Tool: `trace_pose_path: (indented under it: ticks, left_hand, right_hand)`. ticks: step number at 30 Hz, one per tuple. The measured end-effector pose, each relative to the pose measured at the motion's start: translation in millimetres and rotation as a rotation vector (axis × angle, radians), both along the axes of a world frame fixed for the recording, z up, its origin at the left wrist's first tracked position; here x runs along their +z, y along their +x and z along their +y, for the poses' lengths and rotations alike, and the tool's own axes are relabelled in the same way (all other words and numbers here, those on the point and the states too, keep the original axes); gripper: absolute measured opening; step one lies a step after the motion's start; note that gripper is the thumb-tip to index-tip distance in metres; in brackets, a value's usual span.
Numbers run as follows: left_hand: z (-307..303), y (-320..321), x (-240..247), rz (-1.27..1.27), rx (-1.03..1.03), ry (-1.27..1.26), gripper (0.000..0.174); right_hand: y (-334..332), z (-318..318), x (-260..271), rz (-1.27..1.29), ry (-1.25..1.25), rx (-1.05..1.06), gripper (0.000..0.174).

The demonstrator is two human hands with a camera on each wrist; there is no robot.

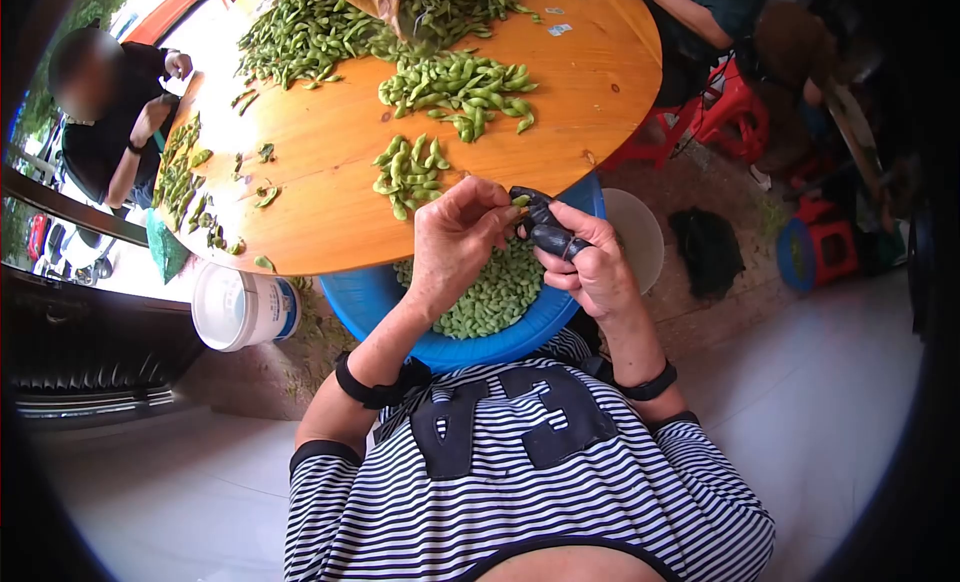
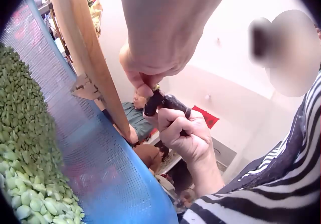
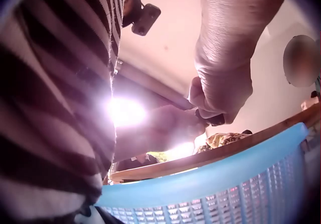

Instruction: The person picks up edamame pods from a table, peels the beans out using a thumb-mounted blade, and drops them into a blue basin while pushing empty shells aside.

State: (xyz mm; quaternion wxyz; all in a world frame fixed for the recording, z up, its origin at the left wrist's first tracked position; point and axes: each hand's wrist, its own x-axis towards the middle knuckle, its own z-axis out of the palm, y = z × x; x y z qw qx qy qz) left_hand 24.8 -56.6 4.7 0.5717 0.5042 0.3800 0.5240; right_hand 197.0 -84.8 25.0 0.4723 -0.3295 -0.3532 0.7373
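Both hands are held up and brought together in front of the chest, just off the near edge of the table. Left hand: fingers are curled, and a small green pod is pinched between thumb and fingertips. Right hand: fingers are wrapped round a black tool, whose tip is set against the left fingertips. Both forearms are bare, bent at the elbows and angled inward. Wrists are slightly flexed.
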Motion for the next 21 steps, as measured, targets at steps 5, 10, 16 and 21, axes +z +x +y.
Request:
trace_pose_path:
  ticks: [5, 10, 16, 21]
  left_hand:
    - [-2.8, -1.7, -4.1, 0.098, 0.001, 0.073, 0.009]
    - [2.6, -15.0, -1.1, -0.586, -0.403, -0.37, 0.027]
    - [-4.5, -21.8, 1.1, -0.39, -0.301, -0.306, 0.035]
    - [-15.9, -22.6, 5.2, -0.314, -0.219, -0.262, 0.04]
  right_hand:
    - [6.0, 2.1, -7.8, -0.005, 0.062, 0.035, 0.033]
    - [16.7, 6.2, -18.3, 0.299, 0.007, 0.237, 0.032]
    - [-7.6, -4.5, 4.9, -0.896, 0.843, -0.148, 0.038]
    - [-4.7, -1.9, -0.6, -0.807, 0.721, -0.015, 0.044]
